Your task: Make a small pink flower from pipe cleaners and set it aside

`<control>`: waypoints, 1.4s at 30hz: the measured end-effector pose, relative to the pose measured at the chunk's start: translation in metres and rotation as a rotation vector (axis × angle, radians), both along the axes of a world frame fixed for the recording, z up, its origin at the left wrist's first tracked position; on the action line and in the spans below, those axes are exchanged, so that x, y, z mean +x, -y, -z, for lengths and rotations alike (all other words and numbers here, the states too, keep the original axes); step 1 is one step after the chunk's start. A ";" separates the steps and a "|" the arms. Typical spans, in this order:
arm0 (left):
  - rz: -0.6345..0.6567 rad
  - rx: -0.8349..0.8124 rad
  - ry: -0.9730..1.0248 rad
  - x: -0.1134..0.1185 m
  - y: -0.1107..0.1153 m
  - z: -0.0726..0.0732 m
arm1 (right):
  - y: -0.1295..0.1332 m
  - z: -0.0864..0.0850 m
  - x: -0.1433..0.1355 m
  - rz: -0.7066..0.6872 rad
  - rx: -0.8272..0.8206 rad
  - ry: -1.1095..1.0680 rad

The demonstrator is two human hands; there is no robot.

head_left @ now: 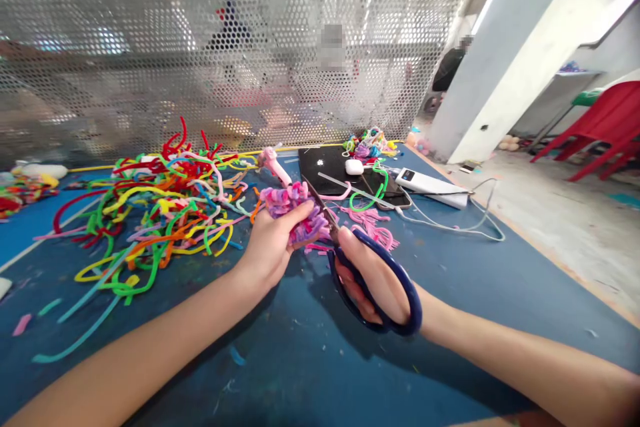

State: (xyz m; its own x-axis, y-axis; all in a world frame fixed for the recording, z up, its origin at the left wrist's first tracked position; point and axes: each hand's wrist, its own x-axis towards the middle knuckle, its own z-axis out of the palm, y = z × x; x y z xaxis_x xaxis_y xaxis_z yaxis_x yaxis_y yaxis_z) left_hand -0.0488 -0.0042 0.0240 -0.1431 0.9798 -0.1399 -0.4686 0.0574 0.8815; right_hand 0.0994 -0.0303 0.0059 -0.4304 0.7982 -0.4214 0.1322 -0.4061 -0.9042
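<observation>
My left hand [273, 240] pinches a fuzzy pink and purple bundle [300, 203] of curled pipe cleaners, thumb on top. Around the dark blue handles of a pair of scissors [413, 300] my right hand [373, 273] is closed. The blades point up and away, along the right side of the bundle; whether they touch it I cannot tell. Behind the bundle lies a pale pink fuzzy piece [275, 167]. Pink fringed strands [373, 223] lie on the blue table [280, 360] just past the scissors.
A large tangle of coloured pipe cleaners [165, 207] spreads on the left. Further back are a black tablet [320, 163], a white earbud case [354, 167], a white power bank [433, 187] with a cable, and a smaller coloured heap [373, 143]. A perforated metal screen [280, 93] stands behind.
</observation>
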 end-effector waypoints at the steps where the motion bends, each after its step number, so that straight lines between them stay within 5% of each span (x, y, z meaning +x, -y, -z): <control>1: 0.000 0.004 -0.008 0.000 0.000 0.000 | 0.000 0.001 0.000 0.005 0.011 -0.009; 9: 0.063 -0.051 -0.097 -0.009 -0.003 0.001 | -0.018 -0.004 0.007 0.058 0.048 0.032; 11: 0.189 -0.064 -0.147 -0.016 -0.003 -0.002 | -0.032 -0.013 0.020 0.071 0.222 0.224; 14: 0.411 -0.085 -0.208 -0.028 -0.002 -0.009 | -0.052 -0.025 0.047 -0.065 0.729 0.875; 18: 0.595 -0.117 -0.350 -0.037 -0.002 -0.016 | -0.063 -0.031 0.068 -0.116 0.858 1.192; 22: 0.708 -0.082 -0.601 -0.037 -0.002 -0.020 | -0.056 -0.033 0.055 -0.144 0.843 0.661; 24: 0.765 -0.030 -0.746 -0.036 -0.002 -0.023 | -0.052 -0.033 0.040 -0.267 0.612 0.271; 27: 0.810 0.052 -0.860 -0.037 0.000 -0.022 | -0.051 -0.029 0.021 -0.410 0.426 0.090; 30: 0.612 0.242 -0.884 -0.043 0.000 -0.015 | -0.057 -0.025 0.012 -0.241 0.333 -0.026; 34: 0.047 0.813 -1.251 -0.053 -0.005 -0.001 | -0.063 -0.026 0.015 -0.027 0.175 -0.212; 38: 0.104 1.225 -1.452 -0.056 -0.005 0.005 | -0.060 -0.030 0.017 -0.041 0.068 -0.304; 42: 0.088 1.265 -1.430 -0.054 -0.001 0.004 | -0.056 -0.033 0.014 -0.048 0.068 -0.307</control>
